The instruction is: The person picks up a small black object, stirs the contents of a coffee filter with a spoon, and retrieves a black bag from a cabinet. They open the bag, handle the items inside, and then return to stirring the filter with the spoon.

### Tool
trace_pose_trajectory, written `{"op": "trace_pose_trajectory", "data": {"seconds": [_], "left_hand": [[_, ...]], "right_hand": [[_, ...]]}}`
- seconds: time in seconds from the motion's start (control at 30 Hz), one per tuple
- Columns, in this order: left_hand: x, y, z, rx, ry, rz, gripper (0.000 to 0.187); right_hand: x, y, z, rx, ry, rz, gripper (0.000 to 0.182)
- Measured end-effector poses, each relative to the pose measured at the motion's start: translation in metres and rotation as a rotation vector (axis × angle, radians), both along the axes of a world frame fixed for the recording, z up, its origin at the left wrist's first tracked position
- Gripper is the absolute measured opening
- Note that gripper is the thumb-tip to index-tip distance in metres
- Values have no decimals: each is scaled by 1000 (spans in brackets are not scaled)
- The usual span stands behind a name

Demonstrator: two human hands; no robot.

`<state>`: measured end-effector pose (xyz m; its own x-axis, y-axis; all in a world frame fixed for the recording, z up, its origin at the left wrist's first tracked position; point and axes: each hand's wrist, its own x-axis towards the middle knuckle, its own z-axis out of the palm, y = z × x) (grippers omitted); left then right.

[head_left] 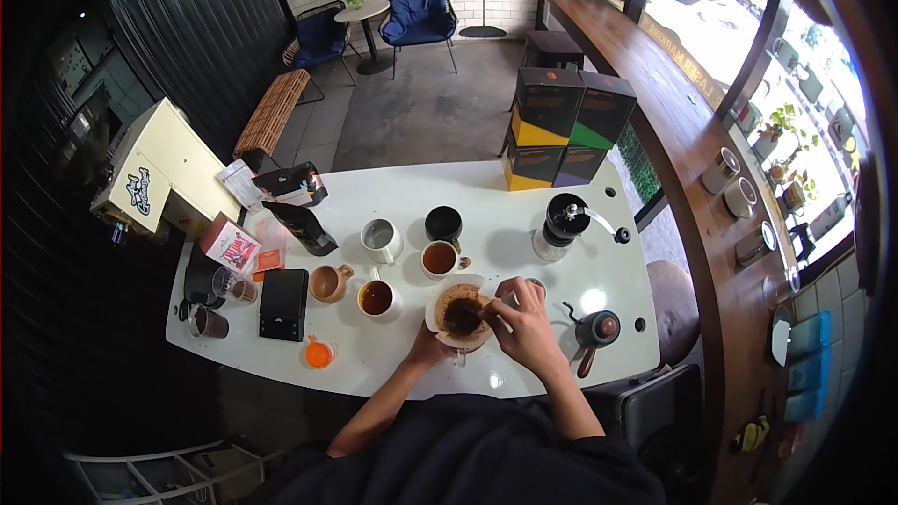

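Observation:
In front of my body is a white coffee dripper [437,325] lined with a paper filter [447,292], with dark wet coffee grounds [462,316] inside. My left hand [429,347] is closed around the dripper's lower left side; most of its fingers are hidden beneath. At the filter's right edge, my right hand [520,323] pinches the paper between thumb and fingers. Just beyond stand a mug of reddish-brown drink [440,260] and a white mug with amber liquid [378,299]. To the right sits a dark gooseneck kettle [597,329] with a wooden handle.
A hand grinder [562,224] with a crank stands at the back right, near stacked coffee boxes [558,131]. Leftward are a brown cup [328,284], a black scale [282,306], an orange cup [319,353] and coffee bags [301,227]. A wooden counter [673,136] runs along the window.

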<state>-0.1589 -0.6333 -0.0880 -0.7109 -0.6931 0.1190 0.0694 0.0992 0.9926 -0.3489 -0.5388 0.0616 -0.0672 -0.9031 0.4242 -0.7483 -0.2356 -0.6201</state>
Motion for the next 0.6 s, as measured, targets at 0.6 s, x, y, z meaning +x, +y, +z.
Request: {"op": "trace_pose_trajectory", "data": {"seconds": [0.6], "left_hand": [[-4,-6,-11,-155,-53,84,76]], "right_hand": [[45,8,0,15,42,-275,13]]}}
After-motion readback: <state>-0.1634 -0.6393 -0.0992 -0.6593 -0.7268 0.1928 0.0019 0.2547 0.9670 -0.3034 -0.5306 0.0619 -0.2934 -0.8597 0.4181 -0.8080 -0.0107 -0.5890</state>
